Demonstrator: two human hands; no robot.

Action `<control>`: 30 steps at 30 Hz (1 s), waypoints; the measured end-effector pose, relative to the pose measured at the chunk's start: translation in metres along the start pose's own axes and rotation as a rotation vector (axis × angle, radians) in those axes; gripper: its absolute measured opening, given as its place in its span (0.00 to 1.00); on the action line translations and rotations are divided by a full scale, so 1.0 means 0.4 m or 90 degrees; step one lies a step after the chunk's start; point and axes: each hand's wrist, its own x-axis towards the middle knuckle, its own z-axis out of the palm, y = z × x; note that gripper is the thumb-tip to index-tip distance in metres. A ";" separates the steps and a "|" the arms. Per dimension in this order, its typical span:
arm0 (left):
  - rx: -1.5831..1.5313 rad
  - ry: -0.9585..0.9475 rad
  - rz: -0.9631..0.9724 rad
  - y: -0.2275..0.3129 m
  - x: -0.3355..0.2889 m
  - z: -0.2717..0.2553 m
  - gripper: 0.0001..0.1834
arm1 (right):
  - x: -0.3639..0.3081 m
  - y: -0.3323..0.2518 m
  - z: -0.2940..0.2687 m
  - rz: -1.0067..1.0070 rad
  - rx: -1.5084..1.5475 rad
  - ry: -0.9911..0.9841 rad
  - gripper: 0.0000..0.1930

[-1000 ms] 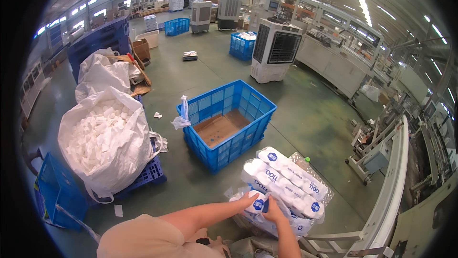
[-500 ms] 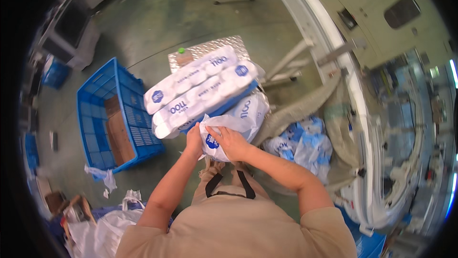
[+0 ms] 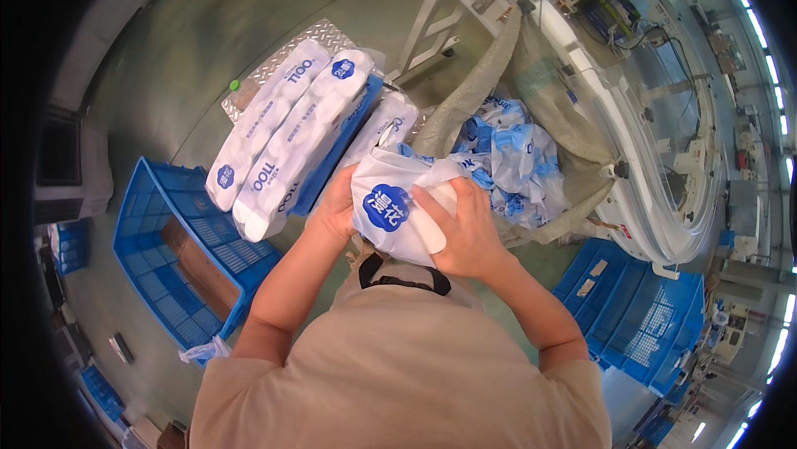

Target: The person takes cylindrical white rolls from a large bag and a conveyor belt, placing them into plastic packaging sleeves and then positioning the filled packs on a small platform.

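Observation:
Close in front of my body I hold a white plastic bag (image 3: 384, 210) printed with a blue flower-shaped mark. My left hand (image 3: 339, 204) grips the bag's left side, its fingers partly hidden behind the plastic. My right hand (image 3: 471, 231) is curled around a white paper roll (image 3: 430, 221) at the bag's right side; whether the roll is inside the bag I cannot tell. Just beyond, a long white pack of paper rolls (image 3: 311, 138) lies beside another such pack (image 3: 270, 113). A further pack (image 3: 383, 127) lies to their right, partly behind the bag.
A blue crate (image 3: 137, 237) with brown cardboard inside stands on the left. Crumpled blue-and-white plastic wrappers (image 3: 523, 158) fill a beige cloth sling (image 3: 473, 104) under the curved white machine rail (image 3: 594, 92). At right is another blue crate (image 3: 635, 308). A patterned metal plate (image 3: 328, 34) lies beneath the packs.
My view has turned to the right, bringing the right-hand crate into sight. Both hands have raised the bag closer, and my right hand has shifted from lying on the plastic to gripping the roll.

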 end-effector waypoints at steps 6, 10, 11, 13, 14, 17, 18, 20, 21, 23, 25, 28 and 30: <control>0.046 0.044 -0.028 -0.088 0.088 0.098 0.19 | -0.101 0.036 -0.111 0.061 0.037 0.110 0.40; 0.108 0.067 -0.035 -0.202 0.190 0.179 0.19 | -0.220 0.114 -0.227 0.069 0.046 0.169 0.39; 0.128 0.072 -0.033 -0.237 0.220 0.199 0.19 | -0.253 0.135 -0.265 0.077 0.055 0.154 0.40; 0.147 0.111 -0.021 -0.312 0.282 0.225 0.19 | -0.316 0.182 -0.343 0.087 0.082 0.120 0.40; 0.105 0.106 -0.026 -0.348 0.302 0.247 0.18 | -0.347 0.202 -0.368 0.097 0.097 0.117 0.40; 0.082 0.044 -0.004 -0.404 0.376 0.263 0.18 | -0.416 0.265 -0.472 0.134 0.107 0.155 0.40; 0.083 -0.003 -0.010 -0.413 0.388 0.285 0.19 | -0.445 0.291 -0.507 0.159 0.143 0.197 0.40; 0.062 -0.029 0.024 -0.410 0.424 0.281 0.19 | -0.518 0.360 -0.570 0.192 0.230 0.291 0.46; 0.077 -0.049 0.032 -0.422 0.433 0.287 0.19 | -0.568 0.410 -0.585 0.226 0.394 0.387 0.49; 0.070 -0.036 0.060 -0.434 0.455 0.281 0.18 | -0.624 0.488 -0.685 0.359 0.548 0.575 0.50; 0.080 -0.033 0.077 -0.471 0.481 0.323 0.19 | -0.693 0.603 -0.794 0.427 0.624 0.714 0.43; 0.107 -0.053 0.081 -0.466 0.492 0.334 0.20 | -0.825 0.793 -0.882 0.662 0.571 0.735 0.38; 0.127 -0.005 0.121 -0.429 0.510 0.294 0.20 | -0.849 0.869 -0.896 0.750 0.498 0.683 0.37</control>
